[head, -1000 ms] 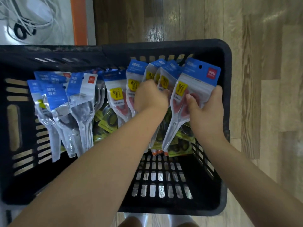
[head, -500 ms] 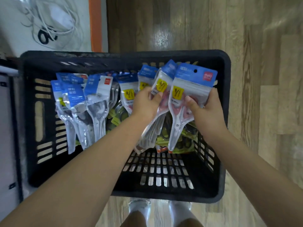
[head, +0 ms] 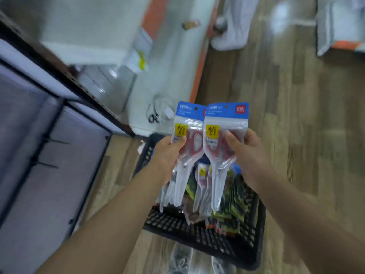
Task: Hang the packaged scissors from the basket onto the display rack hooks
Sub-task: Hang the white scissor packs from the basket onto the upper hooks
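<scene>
My left hand (head: 167,153) grips a pack of red-handled scissors (head: 187,135) with a blue header card, and more packs seem bunched behind it. My right hand (head: 246,147) grips another such pack (head: 221,135) beside the first. Both packs are held upright above the black plastic basket (head: 233,252), which stands on the floor below with several more scissor packs (head: 227,196) inside. The display rack (head: 53,123) is at the left, with two dark hooks (head: 45,153) sticking out from its pale panel. The frame is blurred by motion.
Wood-look flooring (head: 296,135) stretches to the right. A white unit with an orange edge (head: 199,62) and a bundle of white cable (head: 160,111) lie beyond the basket. Pale bags sit at the top right. My feet show under the basket.
Both hands have lifted their packs up out of the basket. The view has swung up and left, bringing the display rack into sight.
</scene>
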